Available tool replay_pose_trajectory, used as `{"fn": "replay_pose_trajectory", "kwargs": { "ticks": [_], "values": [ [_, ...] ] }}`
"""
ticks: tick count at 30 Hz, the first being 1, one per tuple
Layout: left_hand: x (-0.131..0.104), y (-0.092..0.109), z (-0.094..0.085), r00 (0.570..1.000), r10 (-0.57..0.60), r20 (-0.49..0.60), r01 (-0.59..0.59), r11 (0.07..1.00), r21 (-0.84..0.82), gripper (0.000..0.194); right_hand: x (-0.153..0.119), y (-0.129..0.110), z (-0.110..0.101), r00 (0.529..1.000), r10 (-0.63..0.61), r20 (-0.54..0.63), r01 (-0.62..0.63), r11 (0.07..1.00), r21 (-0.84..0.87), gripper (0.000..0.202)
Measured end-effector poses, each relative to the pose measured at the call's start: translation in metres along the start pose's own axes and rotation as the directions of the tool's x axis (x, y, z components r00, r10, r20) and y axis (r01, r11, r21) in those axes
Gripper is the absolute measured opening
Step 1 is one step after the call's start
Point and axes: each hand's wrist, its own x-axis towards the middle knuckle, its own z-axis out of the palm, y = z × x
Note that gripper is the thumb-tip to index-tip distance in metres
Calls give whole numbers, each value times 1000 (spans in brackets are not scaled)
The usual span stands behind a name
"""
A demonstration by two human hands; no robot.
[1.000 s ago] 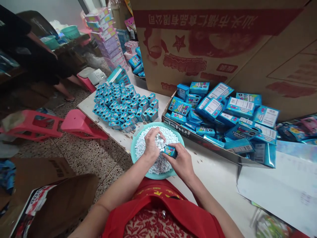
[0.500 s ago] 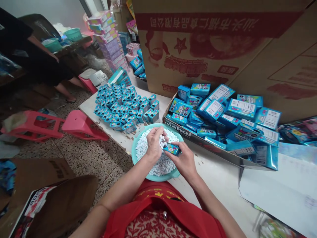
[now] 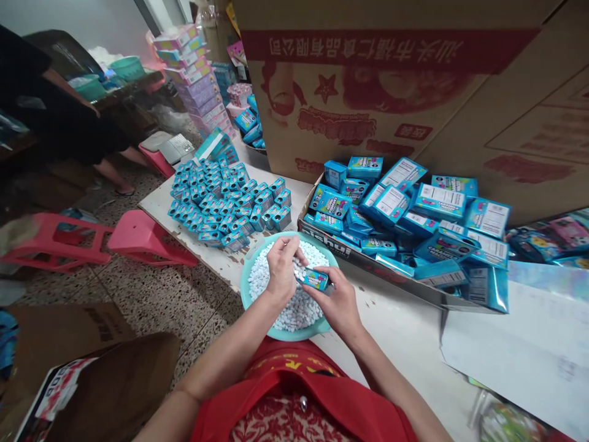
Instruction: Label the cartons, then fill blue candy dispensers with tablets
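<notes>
Over a turquoise bowl (image 3: 245, 288) of small white candies (image 3: 300, 312), my two hands are close together. My right hand (image 3: 341, 302) grips a small blue candy box (image 3: 316, 279) between thumb and fingers, tilted with one end toward my left hand. Curled around a few white candies, my left hand (image 3: 281, 269) is against that end of the box. Its fingertips partly hide the candies it holds. Beyond the bowl, many small blue boxes (image 3: 225, 205) with dark round openings on top stand packed together on the white table (image 3: 391, 344).
At right, an open carton (image 3: 340, 247) is heaped with larger blue packs (image 3: 391, 202). A big cardboard box (image 3: 391, 92) rises behind it. Pink stools (image 3: 142, 236) and an open brown carton (image 3: 115, 380) are on the left. A person in dark clothes (image 3: 50, 116) stands at far left.
The view has shifted slightly. My left hand still holds candies at the end of the small blue box, whose tilt has changed a little in my right hand.
</notes>
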Motion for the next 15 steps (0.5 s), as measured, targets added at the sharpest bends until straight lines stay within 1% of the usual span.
{"fn": "replay_pose_trajectory", "kwargs": {
  "ticks": [10, 15],
  "values": [
    [-6, 6, 1, 1000, 4, 23, -4, 1000, 14, 21, -5, -2, 2, 999, -39, -18, 41, 997, 67, 28],
    [-4, 3, -2, 999, 2, 42, -3, 1000, 28, 22, -4, 0, 2, 1000, -7, -24, 9, 996, 83, 29]
  ]
}}
